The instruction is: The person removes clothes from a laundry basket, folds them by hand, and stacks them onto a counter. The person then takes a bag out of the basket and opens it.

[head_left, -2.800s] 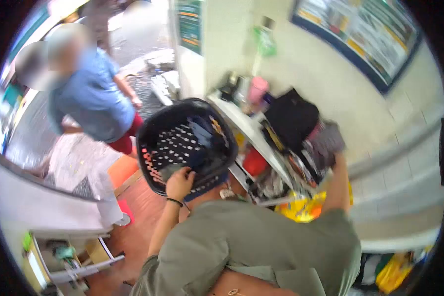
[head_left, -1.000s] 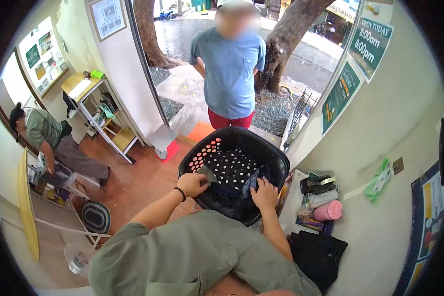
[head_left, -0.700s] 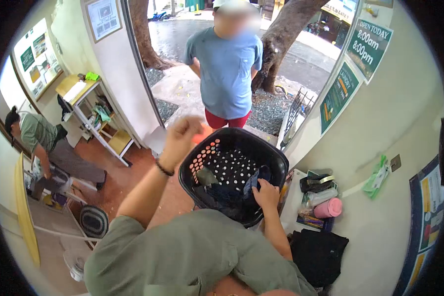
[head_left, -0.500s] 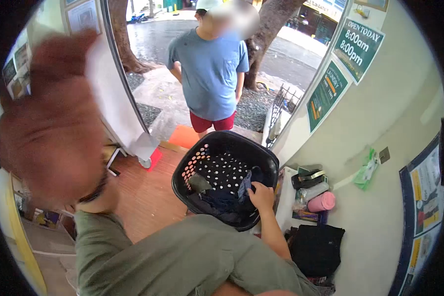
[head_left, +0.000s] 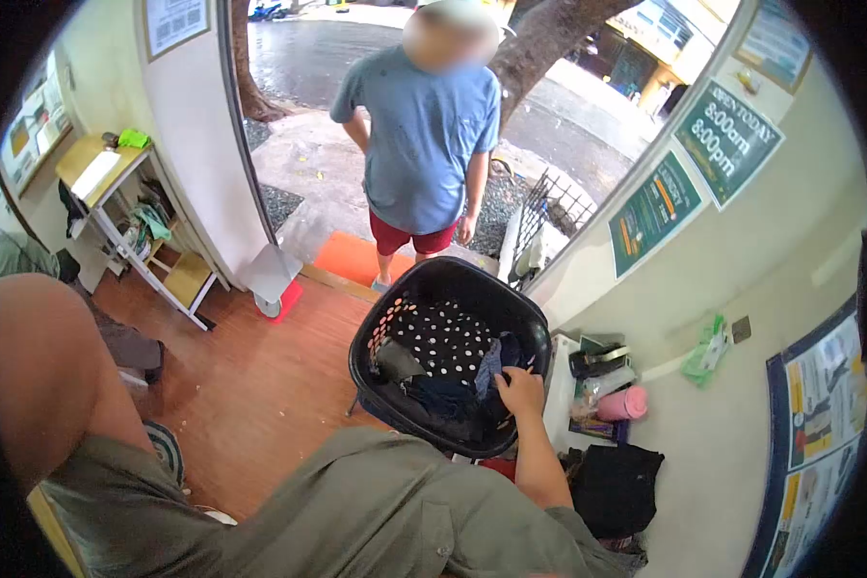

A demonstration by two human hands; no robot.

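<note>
A black plastic basket [head_left: 364,371] with a perforated side is in front of my body. Inside lie a black cloth with white dots [head_left: 443,337], a grey-green cloth [head_left: 396,361] and dark clothes [head_left: 443,397]. My right hand [head_left: 520,392] reaches over the basket's right side, its fingers closed on a blue cloth [head_left: 489,369]. At the far left my left arm is raised close to the camera; its forearm fills that edge, and my left hand is out of the frame.
A person in a blue shirt [head_left: 424,144] stands at the doorway beyond the basket. Right of it, a shelf holds a pink tumbler [head_left: 624,405] and folded black cloth [head_left: 617,489]. A stepped stand [head_left: 188,279] and scale [head_left: 273,279] are left. Another person is partly visible at far left.
My left hand has left the basket, swung up past the camera and out of the frame. My right hand remains at the blue cloth. The person outside has shifted their arms.
</note>
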